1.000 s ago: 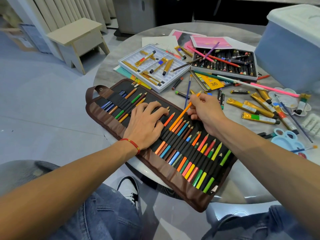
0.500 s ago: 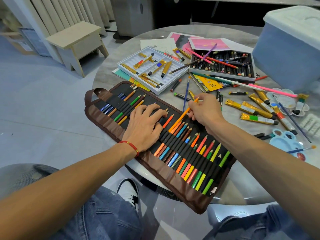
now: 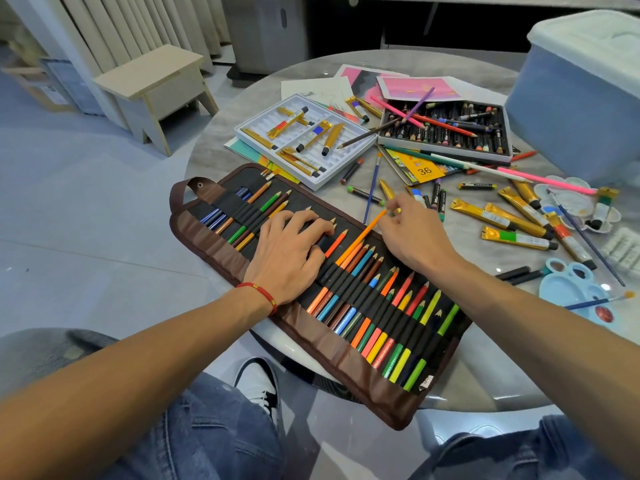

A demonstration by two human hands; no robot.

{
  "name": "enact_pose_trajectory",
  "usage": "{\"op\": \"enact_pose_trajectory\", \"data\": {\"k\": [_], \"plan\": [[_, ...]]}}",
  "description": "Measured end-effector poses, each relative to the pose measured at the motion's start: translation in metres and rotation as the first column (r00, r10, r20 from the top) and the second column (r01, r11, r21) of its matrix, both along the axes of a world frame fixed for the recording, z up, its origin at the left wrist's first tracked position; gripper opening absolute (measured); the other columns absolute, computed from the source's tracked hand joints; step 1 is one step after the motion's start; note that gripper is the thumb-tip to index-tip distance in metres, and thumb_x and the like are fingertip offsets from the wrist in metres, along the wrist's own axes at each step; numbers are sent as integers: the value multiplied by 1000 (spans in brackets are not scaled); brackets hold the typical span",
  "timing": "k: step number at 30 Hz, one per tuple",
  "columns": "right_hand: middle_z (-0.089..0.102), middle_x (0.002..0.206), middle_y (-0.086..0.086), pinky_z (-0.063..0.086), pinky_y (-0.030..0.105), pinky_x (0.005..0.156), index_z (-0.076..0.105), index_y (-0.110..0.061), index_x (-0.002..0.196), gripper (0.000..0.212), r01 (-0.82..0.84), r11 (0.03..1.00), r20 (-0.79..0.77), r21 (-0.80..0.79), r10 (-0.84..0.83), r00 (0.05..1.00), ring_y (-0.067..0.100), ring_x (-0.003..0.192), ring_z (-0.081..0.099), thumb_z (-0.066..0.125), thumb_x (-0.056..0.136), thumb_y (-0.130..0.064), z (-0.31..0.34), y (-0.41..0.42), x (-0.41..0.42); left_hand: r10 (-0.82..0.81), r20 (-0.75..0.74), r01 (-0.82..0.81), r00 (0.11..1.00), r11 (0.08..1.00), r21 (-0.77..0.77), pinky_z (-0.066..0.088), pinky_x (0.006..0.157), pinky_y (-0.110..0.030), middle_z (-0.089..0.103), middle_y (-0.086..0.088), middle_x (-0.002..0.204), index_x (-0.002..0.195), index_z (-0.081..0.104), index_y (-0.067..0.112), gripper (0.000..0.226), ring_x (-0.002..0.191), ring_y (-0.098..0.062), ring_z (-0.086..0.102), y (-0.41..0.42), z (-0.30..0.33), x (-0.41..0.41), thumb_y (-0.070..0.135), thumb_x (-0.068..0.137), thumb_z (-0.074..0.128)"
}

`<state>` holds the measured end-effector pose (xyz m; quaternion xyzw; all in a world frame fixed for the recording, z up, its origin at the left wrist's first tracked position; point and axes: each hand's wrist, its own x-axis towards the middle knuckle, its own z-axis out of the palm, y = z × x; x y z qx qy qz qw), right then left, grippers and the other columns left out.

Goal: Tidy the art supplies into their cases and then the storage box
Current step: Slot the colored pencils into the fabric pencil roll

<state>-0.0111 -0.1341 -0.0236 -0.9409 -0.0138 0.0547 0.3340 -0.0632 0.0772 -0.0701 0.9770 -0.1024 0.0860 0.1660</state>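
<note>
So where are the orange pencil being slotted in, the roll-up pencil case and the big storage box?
orange pencil (image 3: 360, 237), head view, mid shaft
pencil case (image 3: 346, 365), head view, brown lower flap
storage box (image 3: 568, 109), head view, blue side wall

A brown roll-up pencil case (image 3: 349, 368) lies open on the table edge, full of coloured pencils; one orange pencil (image 3: 360, 237) sticks out, half inserted.

One view only, from the head, looking forward and steeply down over both forearms. Close on the pencil roll (image 3: 311, 282) at the table (image 3: 485, 375) edge; the wide lens bends the far side, knees and floor at the bottom.
</note>
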Motion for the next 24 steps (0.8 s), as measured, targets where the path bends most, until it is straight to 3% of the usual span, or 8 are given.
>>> {"op": "enact_pose_trajectory", "data": {"k": [4, 6, 10, 14, 17, 24], "plan": [[67, 92, 3, 55, 46, 88, 62, -19, 123, 35, -100, 994, -54, -49, 98, 994, 24, 86, 64, 54, 90, -27, 3, 7, -14, 1, -5, -1, 1000, 1000, 12, 31, 103, -45, 50, 7, 133, 123, 51, 36, 38, 127, -23, 38, 0, 1, 0, 35, 90, 32], [62, 94, 2, 55, 40, 79, 60, -17, 127, 37, -128, 987, -10, -95, 128, 992, 22, 84, 61, 55, 91, -26, -1, 16, -25, 3, -7, -3, 1000, 1000, 17, 32, 103, -46, 50, 7, 132, 123, 51, 36, 38, 127, -23, 38, 0, 1, 0, 35, 90, 32], [48, 121, 8, 51, 41, 79, 50, -17, 135, 41, -161, 955, 18, -249, 171, 985, 29, 103, 57, 49, 97, -31, -6, 23, -43, 9, 1, -9, 1000, 1000, 17, 31, 102, -44, 51, 7, 131, 122, 52, 36, 37, 125, -23, 39, -1, 0, 0, 33, 90, 35], [46, 115, 8, 40, 37, 69, 53, -11, 120, 30, -184, 899, 119, -397, 250, 961, 28, 103, 51, 43, 98, -31, -8, 23, -51, 11, -1, -11, 1000, 1000, 20, 30, 103, -44, 51, 7, 131, 123, 51, 36, 37, 126, -24, 38, -1, 0, 0, 33, 90, 34], [47, 110, 9, 37, 37, 71, 55, -9, 115, 32, -200, 846, 191, -495, 330, 924, 26, 97, 46, 38, 99, -31, -14, 23, -56, 10, 4, -10, 1000, 1000, 14, 30, 103, -44, 51, 7, 131, 123, 52, 36, 38, 126, -23, 38, -1, 1, -1, 33, 90, 33], [46, 101, 4, 41, 37, 75, 61, -11, 88, 51, -270, 872, 241, -407, 388, 890, 20, 92, 38, 17, 85, -36, -17, 31, -67, 11, -13, -11, 1000, 1000, -1, 30, 104, -45, 50, 9, 132, 123, 51, 38, 39, 128, -23, 37, 0, 1, -1, 34, 89, 33]]}}
